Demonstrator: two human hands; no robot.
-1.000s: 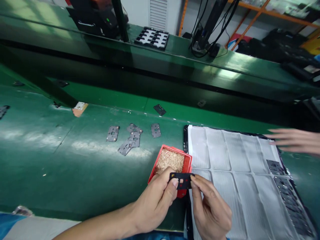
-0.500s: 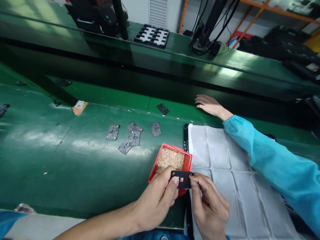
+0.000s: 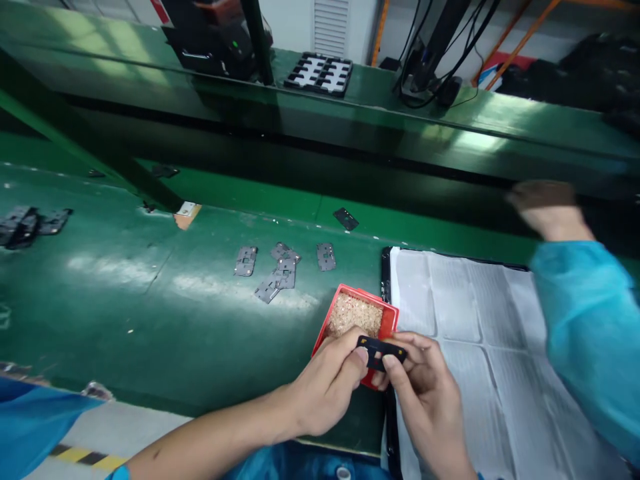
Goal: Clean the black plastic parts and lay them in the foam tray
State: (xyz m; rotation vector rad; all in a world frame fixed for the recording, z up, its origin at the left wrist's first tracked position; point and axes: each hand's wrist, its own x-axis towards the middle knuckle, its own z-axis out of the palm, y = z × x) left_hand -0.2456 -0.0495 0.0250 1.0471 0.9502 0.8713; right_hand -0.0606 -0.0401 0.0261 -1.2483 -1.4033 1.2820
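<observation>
A small flat black plate with a square hole and gold-coloured spots (image 3: 371, 347) is held between both my hands, over the near edge of a red bin (image 3: 389, 323). My left hand (image 3: 327, 387) grips its left end, thumb on top. At its right end, my right hand (image 3: 425, 393) pinches it with the thumb on top and the fingers behind. Inside the bin lies a heap of tiny tan pieces (image 3: 356, 313). Similar dark plates (image 3: 286, 272) lie loosely grouped on the green bench (image 3: 200, 333), beyond and left of the bin.
A black-rimmed tray with a white compartmented liner (image 3: 453, 293) sits right of the bin. Another person's blurred hand (image 3: 547, 203) and blue sleeve (image 3: 585, 320) reach over it. A green post (image 3: 100, 140) slants down on the left, near more dark plates (image 3: 30, 225).
My right thumb has moved onto the top of the black plate, with my fingers now behind it. The other person's hand has moved right. The view has shifted slightly left.
</observation>
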